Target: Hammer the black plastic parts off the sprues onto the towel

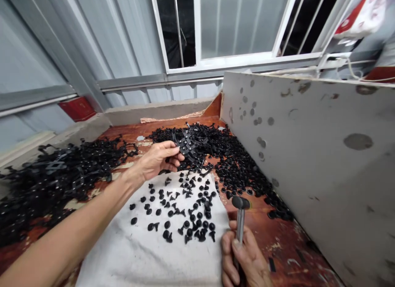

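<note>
My left hand [166, 156] is closed, thumb and fingers pinched on a black strip-like part [186, 150] with small shiny studs. It is at the near edge of a heap of black parts [203, 134], so the held part's outline is hard to separate from the heap. My right hand [243, 254] grips the metal shaft of a small hammer [240, 215], its dark double-faced head upright. Between the hands, a white cloth [138, 254] carries many scattered black mushroom-shaped plugs [197, 217], some on their sides.
Another heap of black jointed strips [58, 176] lies on the left of the worn reddish-brown tabletop [277, 246]. A stained grey board [324, 155] stands along the right. Behind are a metal wall, a red box [78, 108] and a barred window [243, 23].
</note>
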Demonstrator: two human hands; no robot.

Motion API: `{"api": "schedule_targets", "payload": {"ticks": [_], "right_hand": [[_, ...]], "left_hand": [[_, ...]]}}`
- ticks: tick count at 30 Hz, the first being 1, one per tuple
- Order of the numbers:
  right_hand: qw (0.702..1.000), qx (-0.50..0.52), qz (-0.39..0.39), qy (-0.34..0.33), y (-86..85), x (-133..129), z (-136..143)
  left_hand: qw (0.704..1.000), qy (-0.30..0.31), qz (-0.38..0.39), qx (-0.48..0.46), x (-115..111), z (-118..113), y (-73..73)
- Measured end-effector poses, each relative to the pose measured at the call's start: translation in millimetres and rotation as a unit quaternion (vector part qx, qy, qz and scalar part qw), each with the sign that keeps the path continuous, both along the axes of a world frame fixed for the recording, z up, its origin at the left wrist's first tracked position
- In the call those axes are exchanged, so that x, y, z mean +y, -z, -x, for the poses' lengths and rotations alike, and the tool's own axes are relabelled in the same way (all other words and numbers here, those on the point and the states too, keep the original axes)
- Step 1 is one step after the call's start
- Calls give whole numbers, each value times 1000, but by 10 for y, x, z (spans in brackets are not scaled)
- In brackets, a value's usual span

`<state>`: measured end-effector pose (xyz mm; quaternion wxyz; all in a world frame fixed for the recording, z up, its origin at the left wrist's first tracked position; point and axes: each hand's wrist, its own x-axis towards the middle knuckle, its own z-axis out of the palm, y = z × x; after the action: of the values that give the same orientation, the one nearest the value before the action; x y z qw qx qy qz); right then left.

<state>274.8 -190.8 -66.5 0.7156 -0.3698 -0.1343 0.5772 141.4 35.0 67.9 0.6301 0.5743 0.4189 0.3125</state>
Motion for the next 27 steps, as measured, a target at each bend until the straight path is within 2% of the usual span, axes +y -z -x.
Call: {"api": "schedule_targets", "payload": {"ticks": [3,6,9,14,17,22,25,27], "right_hand": [[999,-11,-26,17,-54,6,9],[999,-17,-39,15,-84,1,6],[999,-11,-36,3,-84,-7,-3],[1000,-3,-30,-3,-67,11,-10],[1000,2,-29,-4,-63,41,-10],[999,7,-33,-2,-74,58,-17],[999,19,-31,-10,-76,49,-26],[999,23,-35,-12,-67,46,-33]], "left_hand": [[998,49,45,-1,-311,-20,68],[995,77,64,11,-423,-69,150],[996,79,34,29,-301,-230,218],[993,34,-84,78,80,-709,232],[985,18,-134,104,221,-953,242],[970,5,-222,102,333,-1118,262],[964,-17,-253,81,371,-1183,199],[967,-28,-245,64,376,-1240,143]]}}
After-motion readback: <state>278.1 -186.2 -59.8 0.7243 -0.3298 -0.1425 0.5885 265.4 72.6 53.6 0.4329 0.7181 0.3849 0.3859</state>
